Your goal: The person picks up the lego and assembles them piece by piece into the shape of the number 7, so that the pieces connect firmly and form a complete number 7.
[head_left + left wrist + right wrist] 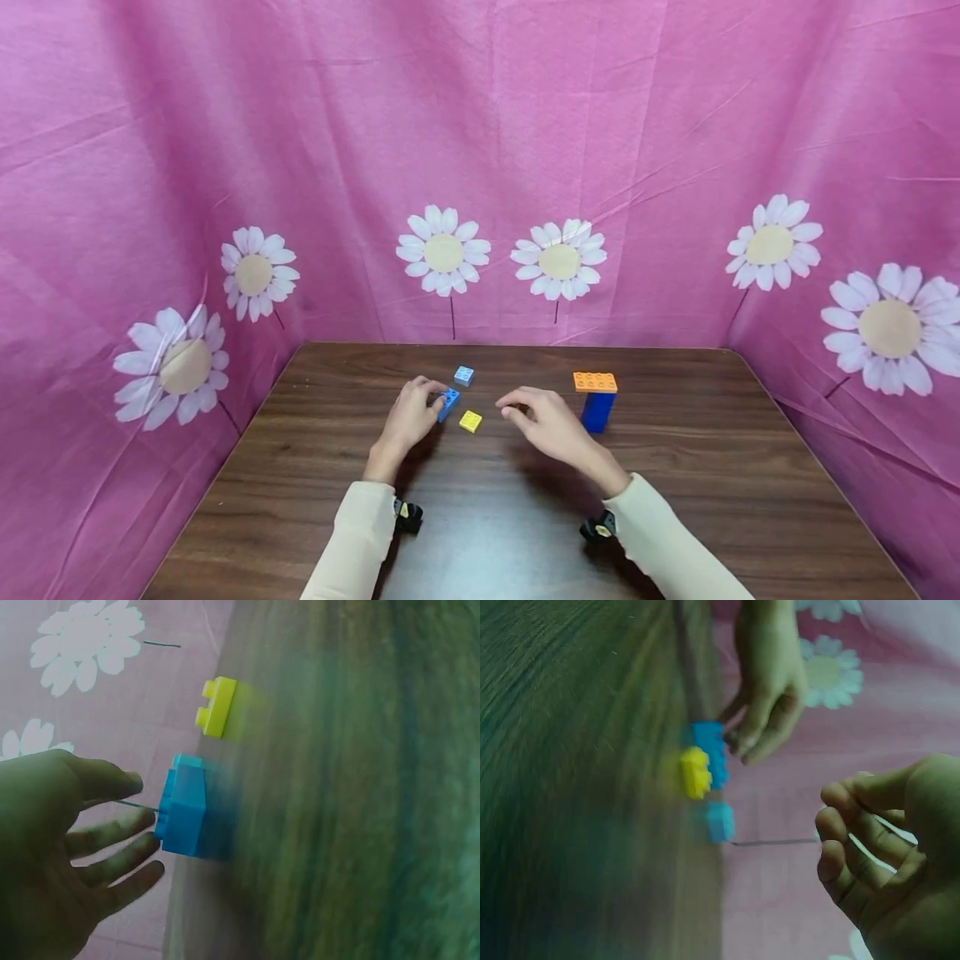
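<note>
My left hand (pixel 408 418) hovers at the blue brick (pixel 451 403), thumb and fingers spread around its near end. In the left wrist view the fingertips come right up to the studded side of that blue brick (pixel 186 817), with a gap between thumb and fingers. A small yellow brick (pixel 470 421) lies just right of it, and a light blue brick (pixel 464 375) sits farther back. My right hand (pixel 551 427) is held above the table, fingers loosely bent and nothing in them, as the right wrist view also shows.
Beyond my right hand stands an upright dark blue piece (pixel 597 413) topped by an orange brick (pixel 596 382). Everything rests on a brown wooden table (pixel 337 517). Pink cloth (pixel 495 125) printed with daisies closes off the back and both sides.
</note>
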### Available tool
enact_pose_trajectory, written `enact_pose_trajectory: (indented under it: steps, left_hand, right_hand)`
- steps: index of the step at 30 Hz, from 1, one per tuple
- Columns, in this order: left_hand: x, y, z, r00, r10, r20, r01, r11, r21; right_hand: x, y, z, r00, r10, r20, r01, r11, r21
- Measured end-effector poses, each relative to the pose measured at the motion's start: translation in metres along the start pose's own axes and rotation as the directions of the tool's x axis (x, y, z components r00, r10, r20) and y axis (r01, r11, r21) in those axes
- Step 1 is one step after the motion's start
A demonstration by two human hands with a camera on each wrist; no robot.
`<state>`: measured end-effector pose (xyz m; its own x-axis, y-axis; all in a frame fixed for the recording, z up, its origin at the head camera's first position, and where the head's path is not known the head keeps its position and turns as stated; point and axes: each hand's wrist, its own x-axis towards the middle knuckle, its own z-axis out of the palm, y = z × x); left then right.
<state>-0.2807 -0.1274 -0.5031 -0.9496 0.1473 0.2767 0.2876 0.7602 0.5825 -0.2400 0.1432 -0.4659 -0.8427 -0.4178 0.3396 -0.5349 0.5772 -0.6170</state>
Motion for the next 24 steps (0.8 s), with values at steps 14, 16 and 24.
enact_pose_trajectory:
  steps: [14, 16, 24]
  left_hand:
    - [-0.001, 0.003, 0.005, 0.996, -0.030, 0.087, 0.028, 0.999, 0.015]
    - [-0.001, 0.002, 0.005, 0.997, -0.022, 0.080, 0.021, 1.000, 0.010]
    - [-0.004, -0.002, 0.004, 0.998, -0.003, 0.064, 0.002, 1.000, 0.020]
  right_hand:
    - [0.027, 0.001, 0.051, 0.957, 0.043, 0.288, 0.019, 0.977, -0.211]
    - [0.026, 0.001, 0.055, 0.949, 0.020, 0.314, 0.056, 0.972, -0.230]
    - [0.024, 0.000, 0.060, 0.950, -0.044, 0.308, 0.136, 0.949, -0.284]
